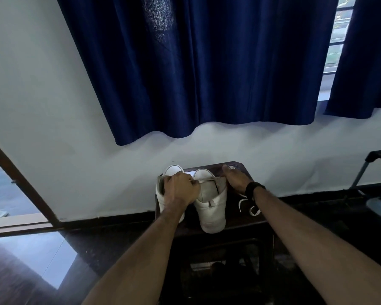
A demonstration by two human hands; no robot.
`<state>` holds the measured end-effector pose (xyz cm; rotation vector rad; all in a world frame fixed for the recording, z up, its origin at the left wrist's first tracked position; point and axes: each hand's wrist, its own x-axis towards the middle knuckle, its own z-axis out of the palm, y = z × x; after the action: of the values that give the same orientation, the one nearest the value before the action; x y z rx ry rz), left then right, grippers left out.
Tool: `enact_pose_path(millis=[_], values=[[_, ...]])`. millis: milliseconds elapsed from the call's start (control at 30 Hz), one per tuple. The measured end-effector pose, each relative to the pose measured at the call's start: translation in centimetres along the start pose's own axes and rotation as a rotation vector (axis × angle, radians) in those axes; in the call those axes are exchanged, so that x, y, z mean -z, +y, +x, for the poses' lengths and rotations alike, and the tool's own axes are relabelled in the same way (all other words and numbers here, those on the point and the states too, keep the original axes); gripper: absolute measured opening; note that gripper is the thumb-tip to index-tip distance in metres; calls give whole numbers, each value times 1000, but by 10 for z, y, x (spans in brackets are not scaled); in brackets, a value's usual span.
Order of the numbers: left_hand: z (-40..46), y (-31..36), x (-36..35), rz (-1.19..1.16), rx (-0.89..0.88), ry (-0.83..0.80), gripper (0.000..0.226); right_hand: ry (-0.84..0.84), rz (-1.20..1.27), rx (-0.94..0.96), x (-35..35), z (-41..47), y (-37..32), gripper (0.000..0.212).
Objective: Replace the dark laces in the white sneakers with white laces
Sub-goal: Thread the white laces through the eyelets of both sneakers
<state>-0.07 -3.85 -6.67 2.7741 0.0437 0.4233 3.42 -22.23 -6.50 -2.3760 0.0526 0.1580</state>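
Left hand (pixel 180 190) is curled round the left sneaker (pixel 163 194); right hand (pixel 235 179) lies flat beside the pair; white laces (pixel 249 205) lie by; no dark laces seen, so threading seems due next.

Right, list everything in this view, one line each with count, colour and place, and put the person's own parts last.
sneakers: two, white, side by side on the dark table, heels toward the camera
white lace: one loose length visible, on the table right of the sneakers
table: one, dark wood, against the wall
curtains: two panels, dark blue, hanging over the window
wall: white, behind the table
rack: one, dark frame, far right
wristband: one, black, on the right wrist
left hand: curled, gripping the sneakers' collars
right hand: fingers fairly straight, beside the right sneaker
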Motion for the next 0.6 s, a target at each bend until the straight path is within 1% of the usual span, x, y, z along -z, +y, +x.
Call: enact_pose_path(millis=[33, 67, 133, 200, 267, 333, 400, 467, 533, 600], values=[[0, 0, 0, -2, -3, -1, 30, -46, 3, -38, 3, 0, 3, 47], [1, 1, -1, -13, -3, -5, 28, -57, 3, -41, 5, 0, 7, 45], [0, 2, 0, -36, 5, -20, 25, -55, 45, -6, 6, 1, 11, 35], [-1, 1, 0, -50, 34, -10, 25, 2, 66, 51, 9, 0, 10, 30], [-2, 1, -2, -46, 63, 18, 26, 83, 162, 27, 17, -10, 6, 26], [-2, 1, -4, -14, 91, 21, 24, 148, 219, 24, 18, -9, 8, 27], [-1, -1, -6, 18, 101, 8, 22, 166, 253, 23, 19, -15, 4, 23], [0, -3, -9, 48, 102, 2, 22, 199, 310, -28, 25, -17, -1, 22], [0, -2, -10, 49, 106, 13, 23, 107, 364, -56, 38, -21, -7, 25], [1, 0, -12, 37, 91, 32, 27, -56, 469, -64, 53, -29, -17, 28]])
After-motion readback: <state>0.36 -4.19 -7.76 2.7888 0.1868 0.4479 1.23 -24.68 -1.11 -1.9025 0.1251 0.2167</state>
